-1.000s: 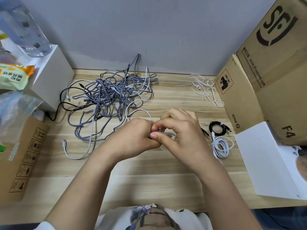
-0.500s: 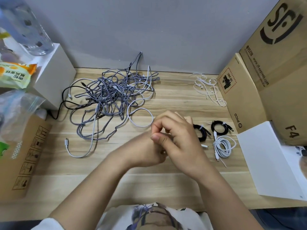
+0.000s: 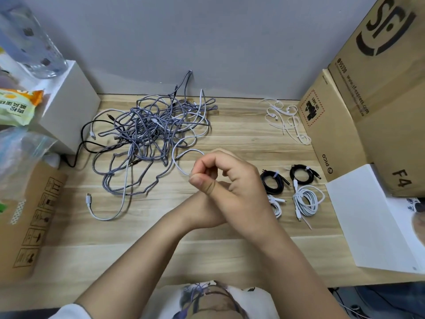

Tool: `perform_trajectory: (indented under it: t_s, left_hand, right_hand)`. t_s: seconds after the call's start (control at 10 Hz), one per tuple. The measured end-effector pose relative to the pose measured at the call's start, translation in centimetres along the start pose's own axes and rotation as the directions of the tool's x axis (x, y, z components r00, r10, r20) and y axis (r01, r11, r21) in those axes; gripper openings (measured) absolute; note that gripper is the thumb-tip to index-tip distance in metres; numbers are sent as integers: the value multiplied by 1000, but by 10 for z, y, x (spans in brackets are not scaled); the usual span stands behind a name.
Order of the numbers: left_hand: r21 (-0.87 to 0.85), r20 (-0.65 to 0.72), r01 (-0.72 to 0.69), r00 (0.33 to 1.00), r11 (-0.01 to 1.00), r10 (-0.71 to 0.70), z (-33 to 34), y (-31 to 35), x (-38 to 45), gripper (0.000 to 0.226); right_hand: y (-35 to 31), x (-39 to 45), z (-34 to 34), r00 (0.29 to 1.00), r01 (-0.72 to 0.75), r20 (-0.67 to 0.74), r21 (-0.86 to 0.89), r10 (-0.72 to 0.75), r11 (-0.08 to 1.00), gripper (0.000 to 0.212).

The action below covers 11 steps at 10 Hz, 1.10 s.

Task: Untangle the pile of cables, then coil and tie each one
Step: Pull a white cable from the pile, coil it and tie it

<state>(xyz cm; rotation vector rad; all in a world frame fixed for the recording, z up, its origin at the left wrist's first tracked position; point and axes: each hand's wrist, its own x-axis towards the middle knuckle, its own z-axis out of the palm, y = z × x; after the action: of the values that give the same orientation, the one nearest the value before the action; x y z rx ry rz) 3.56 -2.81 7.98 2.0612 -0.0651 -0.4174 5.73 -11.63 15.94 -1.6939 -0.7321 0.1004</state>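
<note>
A tangled pile of grey braided, white and black cables (image 3: 149, 134) lies at the back left of the wooden table (image 3: 138, 245). My right hand (image 3: 236, 187) hovers at the middle, fingers curled, thumb pressed to forefinger on what looks like a thin tie, too small to make out. My left hand (image 3: 202, 212) lies under it with its fingers hidden. To the right lie two tied black coils (image 3: 273, 181) (image 3: 303, 174), a white coil (image 3: 307, 200) and a smaller white coil (image 3: 276, 204), partly covered by my right hand. Loose white ties (image 3: 285, 120) sit at the back right.
Cardboard boxes (image 3: 333, 125) and a flat white box (image 3: 372, 215) line the right side. A white box (image 3: 69, 107) carrying a clear bottle (image 3: 30, 42), snack bags and another cardboard box (image 3: 30, 215) crowd the left edge. The wall stands close behind the table.
My right hand has crossed over the left and both have shifted right and toward me. The left black coil and the small white coil have come into sight.
</note>
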Motion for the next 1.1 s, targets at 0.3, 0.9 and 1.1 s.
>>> perform_trajectory:
  t_s: [0.3,0.9,1.1]
  left_hand:
    - [-504,141,172,983,847,-116,-17,0,-2,24]
    - [-15,-333,293,900,956,-281,26,-61,61,17]
    - [-149,-190,411,881,899,-434,43,-59,89,15]
  right_hand:
    - [53,-27,-35,942,-292,131,-125,308,948,28]
    - [169,-41,-19,737,-675,-124,-94,664,732,8]
    - [194,-43,-28,640,-759,-250,-349,726,549,28]
